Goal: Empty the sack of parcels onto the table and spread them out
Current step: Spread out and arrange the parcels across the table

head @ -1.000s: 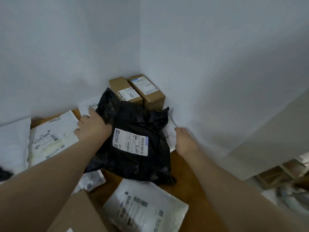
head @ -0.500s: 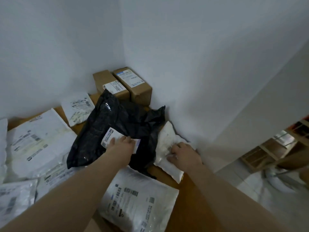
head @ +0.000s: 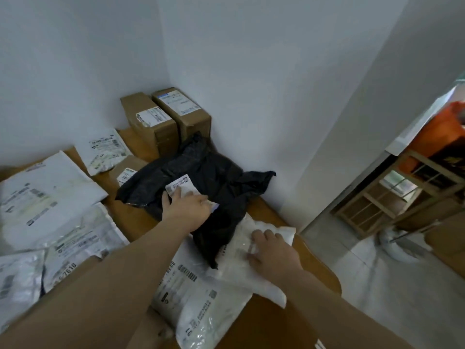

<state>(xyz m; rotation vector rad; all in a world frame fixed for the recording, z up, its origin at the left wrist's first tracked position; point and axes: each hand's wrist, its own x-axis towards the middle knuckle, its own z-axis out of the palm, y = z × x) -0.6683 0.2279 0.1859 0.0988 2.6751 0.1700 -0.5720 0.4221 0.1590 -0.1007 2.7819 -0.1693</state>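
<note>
Fingers [head: 176,195], left hand [head: 187,210]: laid flat and slightly spread, thumb splayed out; nothing pinched; pressed on the white label [head: 180,187] of the black poly parcel [head: 214,172].
Fingers [head: 266,234], right hand [head: 275,251]: extended, close together, rested palm-down on the white padded parcel [head: 241,270]; no grip was seen.
Black poly parcel: found mid-table, crumpled, its near corner lapped over the white padded parcel.
White padded parcel: found at the table's right edge, one corner overhanging it.
Handling, judged: both parcels were taken to be light, soft and limp, with film likely to slip under a flat palm. A pinch at a corner or seam was thought surer than a push. The padded parcel could be slid off the edge.
Table [head: 136,222]: wooden, set into a wall corner.
Obstructions: two cardboard boxes [head: 153,124] stood against the corner just behind the black parcel. A small carton [head: 125,170] touched its left side.
Surroundings: white mailers [head: 47,195] lay overlapped at left. A labelled mailer [head: 201,301] lay beneath both forearms, partly covered by the padded parcel. Free tabletop for spreading was judged scarce.
</note>
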